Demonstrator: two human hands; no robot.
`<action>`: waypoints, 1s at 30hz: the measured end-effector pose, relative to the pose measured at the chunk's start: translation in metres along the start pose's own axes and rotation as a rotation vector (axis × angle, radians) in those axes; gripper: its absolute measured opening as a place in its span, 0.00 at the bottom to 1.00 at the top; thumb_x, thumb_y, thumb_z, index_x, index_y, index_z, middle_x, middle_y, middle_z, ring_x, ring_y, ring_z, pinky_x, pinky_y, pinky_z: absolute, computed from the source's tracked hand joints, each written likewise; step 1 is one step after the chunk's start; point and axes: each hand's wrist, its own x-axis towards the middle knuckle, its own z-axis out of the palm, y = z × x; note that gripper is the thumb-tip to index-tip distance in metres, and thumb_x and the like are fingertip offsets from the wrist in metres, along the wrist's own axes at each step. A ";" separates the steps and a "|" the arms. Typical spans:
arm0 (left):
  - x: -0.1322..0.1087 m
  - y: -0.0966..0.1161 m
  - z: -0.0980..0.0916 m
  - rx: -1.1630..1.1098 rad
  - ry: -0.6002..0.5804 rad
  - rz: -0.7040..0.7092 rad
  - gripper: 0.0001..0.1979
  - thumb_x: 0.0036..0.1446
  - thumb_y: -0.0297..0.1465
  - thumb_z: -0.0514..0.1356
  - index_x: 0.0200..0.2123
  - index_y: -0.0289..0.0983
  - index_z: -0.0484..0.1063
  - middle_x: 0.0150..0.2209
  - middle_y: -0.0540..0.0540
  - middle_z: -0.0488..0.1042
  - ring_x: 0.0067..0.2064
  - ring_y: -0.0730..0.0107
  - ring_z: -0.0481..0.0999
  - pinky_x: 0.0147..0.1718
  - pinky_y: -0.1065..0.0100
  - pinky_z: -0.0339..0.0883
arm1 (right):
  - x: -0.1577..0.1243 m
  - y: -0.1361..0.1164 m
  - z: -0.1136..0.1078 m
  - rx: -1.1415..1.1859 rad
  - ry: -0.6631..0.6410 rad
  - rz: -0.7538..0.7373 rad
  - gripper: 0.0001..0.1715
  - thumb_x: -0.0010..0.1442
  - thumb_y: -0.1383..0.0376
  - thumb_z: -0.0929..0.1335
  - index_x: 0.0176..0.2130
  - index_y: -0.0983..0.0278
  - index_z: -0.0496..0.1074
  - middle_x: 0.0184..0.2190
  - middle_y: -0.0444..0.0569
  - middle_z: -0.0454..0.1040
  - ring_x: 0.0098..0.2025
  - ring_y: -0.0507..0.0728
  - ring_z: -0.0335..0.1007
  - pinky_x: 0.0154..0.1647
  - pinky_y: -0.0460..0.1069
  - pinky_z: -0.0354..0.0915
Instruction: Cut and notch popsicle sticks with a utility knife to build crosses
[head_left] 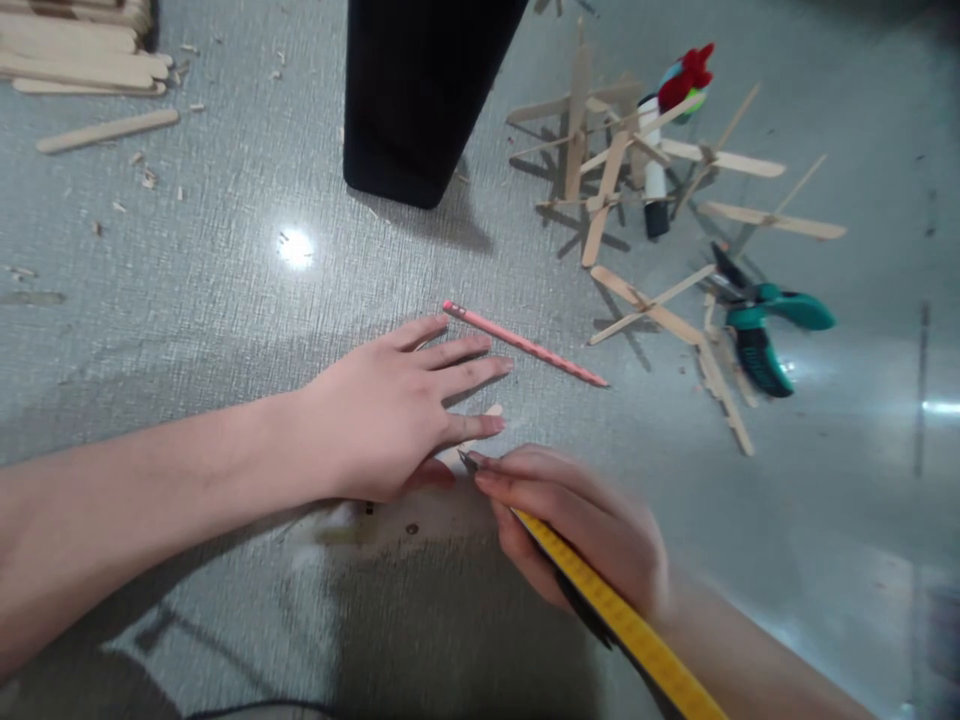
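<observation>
My left hand (397,405) lies flat with its fingers spread, pressing on a wooden craft stick (453,457) that is mostly hidden beneath it. In my right hand (577,520) is a yellow utility knife (615,610). Its blade tip touches or nearly touches the stick, close to my left little finger and thumb. A pink pencil (529,346) lies just beyond my left fingertips.
Crossed-stick pieces (645,300) stand and lie at the upper right, around a white marker-like tube (654,180). Green-handled pliers (765,335) rest beside them. A black object (420,100) stands at the top middle. Stacked craft sticks (75,65) lie upper left, with wood scraps (148,178).
</observation>
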 end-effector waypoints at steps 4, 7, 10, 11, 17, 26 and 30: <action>0.000 0.001 0.000 0.013 0.006 0.003 0.26 0.63 0.44 0.62 0.63 0.46 0.70 0.71 0.40 0.58 0.72 0.49 0.56 0.70 0.42 0.45 | 0.004 -0.010 -0.004 -0.143 -0.069 -0.035 0.12 0.65 0.70 0.67 0.47 0.57 0.73 0.35 0.48 0.80 0.37 0.57 0.80 0.33 0.48 0.75; -0.001 0.000 0.000 0.020 0.005 -0.002 0.26 0.63 0.44 0.62 0.62 0.46 0.70 0.71 0.40 0.58 0.72 0.49 0.56 0.70 0.41 0.45 | 0.004 -0.012 -0.006 -0.181 -0.093 -0.061 0.13 0.64 0.71 0.67 0.48 0.58 0.72 0.36 0.49 0.79 0.36 0.57 0.80 0.34 0.49 0.75; -0.001 0.000 0.000 0.017 -0.002 0.001 0.26 0.63 0.45 0.61 0.63 0.46 0.69 0.71 0.40 0.57 0.72 0.49 0.55 0.70 0.41 0.45 | 0.001 -0.009 -0.005 -0.165 -0.100 -0.051 0.13 0.64 0.70 0.67 0.48 0.59 0.72 0.35 0.49 0.79 0.34 0.56 0.79 0.33 0.48 0.74; -0.001 0.000 -0.001 0.015 -0.003 0.001 0.26 0.64 0.45 0.61 0.63 0.46 0.69 0.71 0.41 0.57 0.72 0.49 0.55 0.69 0.41 0.45 | 0.001 -0.007 -0.005 -0.157 -0.094 -0.042 0.13 0.64 0.70 0.67 0.48 0.58 0.73 0.35 0.49 0.79 0.33 0.56 0.79 0.32 0.48 0.74; 0.000 0.000 -0.002 0.006 -0.008 0.005 0.28 0.61 0.45 0.63 0.62 0.45 0.70 0.70 0.40 0.58 0.72 0.48 0.57 0.70 0.42 0.45 | 0.005 0.001 -0.004 -0.062 -0.076 -0.051 0.11 0.66 0.70 0.66 0.47 0.58 0.73 0.29 0.45 0.78 0.29 0.54 0.76 0.31 0.49 0.72; 0.000 0.000 -0.002 0.015 0.006 0.020 0.26 0.62 0.44 0.63 0.62 0.45 0.70 0.70 0.40 0.60 0.71 0.47 0.57 0.70 0.42 0.45 | 0.006 -0.008 -0.008 -0.025 -0.179 0.037 0.08 0.69 0.68 0.66 0.46 0.58 0.73 0.29 0.43 0.77 0.31 0.53 0.75 0.36 0.49 0.71; 0.000 0.000 -0.003 0.014 0.012 0.026 0.25 0.63 0.44 0.61 0.61 0.44 0.71 0.70 0.38 0.60 0.71 0.46 0.58 0.69 0.42 0.46 | 0.005 -0.006 -0.008 -0.015 -0.161 -0.002 0.10 0.68 0.69 0.66 0.48 0.59 0.72 0.28 0.43 0.76 0.30 0.54 0.74 0.34 0.50 0.70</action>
